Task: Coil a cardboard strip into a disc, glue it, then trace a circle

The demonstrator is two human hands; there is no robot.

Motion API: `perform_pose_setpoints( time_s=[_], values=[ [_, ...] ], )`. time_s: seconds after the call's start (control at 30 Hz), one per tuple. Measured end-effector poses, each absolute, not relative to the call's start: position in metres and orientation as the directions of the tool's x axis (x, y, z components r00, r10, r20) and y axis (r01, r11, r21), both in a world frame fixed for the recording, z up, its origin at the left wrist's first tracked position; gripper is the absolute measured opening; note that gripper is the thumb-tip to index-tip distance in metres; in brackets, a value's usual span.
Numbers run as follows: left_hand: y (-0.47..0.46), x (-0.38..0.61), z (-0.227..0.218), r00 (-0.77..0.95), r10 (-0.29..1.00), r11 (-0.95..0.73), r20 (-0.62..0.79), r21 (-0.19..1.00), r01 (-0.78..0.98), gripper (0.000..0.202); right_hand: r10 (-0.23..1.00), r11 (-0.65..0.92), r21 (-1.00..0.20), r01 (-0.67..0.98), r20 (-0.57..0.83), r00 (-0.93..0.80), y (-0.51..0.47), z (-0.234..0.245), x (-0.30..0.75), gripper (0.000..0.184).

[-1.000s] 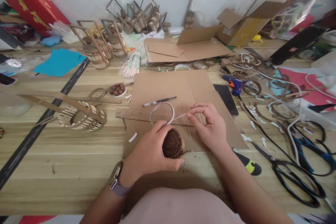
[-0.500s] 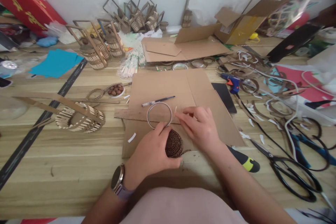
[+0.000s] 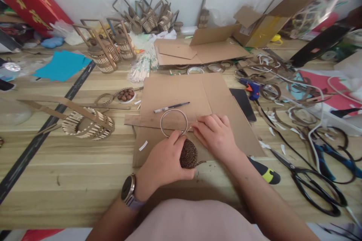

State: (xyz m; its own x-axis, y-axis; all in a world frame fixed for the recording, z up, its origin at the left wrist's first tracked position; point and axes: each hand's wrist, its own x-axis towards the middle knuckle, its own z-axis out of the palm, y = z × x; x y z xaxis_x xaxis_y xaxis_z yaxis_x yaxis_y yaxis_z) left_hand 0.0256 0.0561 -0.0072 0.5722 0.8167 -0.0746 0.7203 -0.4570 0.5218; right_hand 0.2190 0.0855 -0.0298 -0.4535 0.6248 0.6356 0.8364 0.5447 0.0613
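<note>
My left hand [image 3: 164,162] is wrapped round a rolled coil of brown corrugated cardboard [image 3: 189,154], and its fingertips also pinch the near edge of a thin roll of white tape [image 3: 174,122] lying on a flat cardboard sheet [image 3: 175,94]. My right hand [image 3: 217,137] lies just right of the tape roll, fingers bent and pressed down on the cardboard by the coil. Whether tape is between its fingertips is hidden. A black pen [image 3: 171,107] lies just beyond the roll.
Black scissors [image 3: 311,186], a blue glue gun [image 3: 250,86], a dark phone [image 3: 243,104] and cardboard rings lie to the right. A slatted cardboard basket [image 3: 87,124] sits at left, more baskets [image 3: 110,51] at the back. A yellow-tipped knife [image 3: 266,173] lies under my right forearm.
My right hand had a strip of tape pulled out to the right; it has moved left and down to the roll and the coil. My left hand stays on the coil.
</note>
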Motion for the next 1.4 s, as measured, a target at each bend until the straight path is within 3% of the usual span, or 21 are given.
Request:
perform_pose_setpoints(
  time_s=[0.07, 0.2, 0.3, 0.53, 0.6, 0.7, 0.8, 0.9, 1.13, 1.4],
  values=[
    [0.056, 0.026, -0.007, 0.581, 0.812, -0.468, -0.05, 0.539, 0.7, 0.052, 0.66, 0.547, -0.031, 0.837, 0.631, -0.407, 0.086, -0.031, 0.22, 0.009],
    [0.054, 0.029, -0.006, 0.589, 0.808, -0.474, 0.012, 0.607, 0.638, 0.048, 0.781, 0.535, -0.4, 0.744, 0.57, -0.255, 0.087, -0.032, 0.218, 0.009],
    [0.054, 0.029, -0.004, 0.593, 0.804, -0.47, 0.032, 0.645, 0.602, 0.049, 0.852, 0.474, -0.604, 0.64, 0.498, -0.161, 0.089, -0.033, 0.221, 0.01],
    [0.056, 0.022, -0.003, 0.503, 0.864, -0.366, 0.029, 0.723, 0.587, 0.067, 0.794, 0.295, -0.821, 0.49, 0.495, 0.352, 0.106, -0.041, 0.264, 0.006],
    [0.058, 0.021, -0.007, 0.465, 0.885, -0.319, -0.019, 0.702, 0.637, 0.066, 0.828, 0.322, -0.886, 0.335, 0.435, 0.354, 0.104, -0.039, 0.265, 0.007],
    [0.061, 0.022, -0.011, 0.42, 0.906, -0.268, -0.045, 0.706, 0.655, 0.064, 0.94, 0.268, -0.963, -0.006, 0.261, 0.218, 0.092, -0.032, 0.249, 0.011],
    [0.061, 0.022, -0.012, 0.355, 0.935, -0.238, -0.008, 0.727, 0.644, 0.062, 0.999, 0.047, -0.967, -0.249, 0.042, 0.028, 0.079, -0.027, 0.23, 0.017],
    [0.06, 0.021, -0.012, 0.361, 0.931, -0.282, 0.059, 0.742, 0.608, 0.064, 0.99, -0.123, -0.926, -0.358, -0.087, -0.115, 0.071, -0.025, 0.22, 0.023],
    [0.059, 0.02, -0.015, 0.398, 0.907, -0.348, 0.137, 0.777, 0.524, 0.073, 0.935, -0.315, -0.849, -0.424, -0.202, -0.291, 0.066, -0.023, 0.217, 0.023],
    [0.059, 0.02, -0.013, 0.412, 0.892, -0.389, 0.189, 0.784, 0.483, 0.066, 0.856, -0.485, -0.717, -0.5, -0.273, -0.439, 0.062, -0.022, 0.211, 0.022]
  ],
)
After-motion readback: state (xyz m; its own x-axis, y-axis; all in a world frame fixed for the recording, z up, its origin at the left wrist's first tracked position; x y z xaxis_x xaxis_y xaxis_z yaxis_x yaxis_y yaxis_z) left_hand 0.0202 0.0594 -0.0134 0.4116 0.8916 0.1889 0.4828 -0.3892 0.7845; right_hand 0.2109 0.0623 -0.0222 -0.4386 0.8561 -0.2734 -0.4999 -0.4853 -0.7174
